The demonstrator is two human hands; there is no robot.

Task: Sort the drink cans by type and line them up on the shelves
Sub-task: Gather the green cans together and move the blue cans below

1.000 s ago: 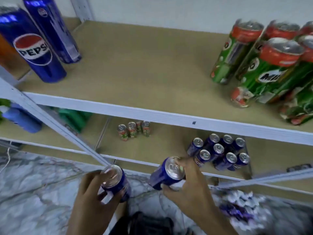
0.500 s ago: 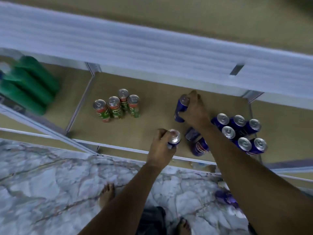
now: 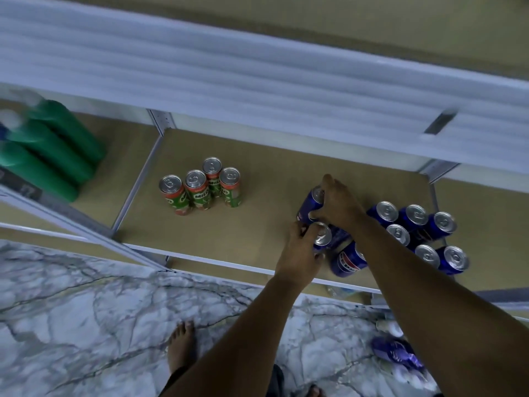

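On the low shelf board (image 3: 257, 224), my right hand (image 3: 339, 207) grips a blue Pepsi can (image 3: 310, 204) from above at the left edge of the blue group. Just in front of it, my left hand (image 3: 300, 250) holds a second blue Pepsi can (image 3: 323, 236) by its top, close to another Pepsi can (image 3: 347, 260). Several more blue Pepsi cans (image 3: 415, 227) stand upright to the right, partly hidden by my right forearm. Several green and red Milo cans (image 3: 200, 187) stand in a cluster on the shelf's left part.
A white shelf rail (image 3: 257, 90) of the upper shelf runs across the top of the view. Green bottles (image 3: 51, 144) lie on the neighbouring shelf at left. Marble floor (image 3: 86, 310) lies below, with my bare foot (image 3: 180, 345) and purple packaging (image 3: 398, 353) at right.
Both hands went down from in front of the upper shelf to the low shelf. Since half a second ago, the left hand's can moved forward onto the shelf beside the right hand's can.
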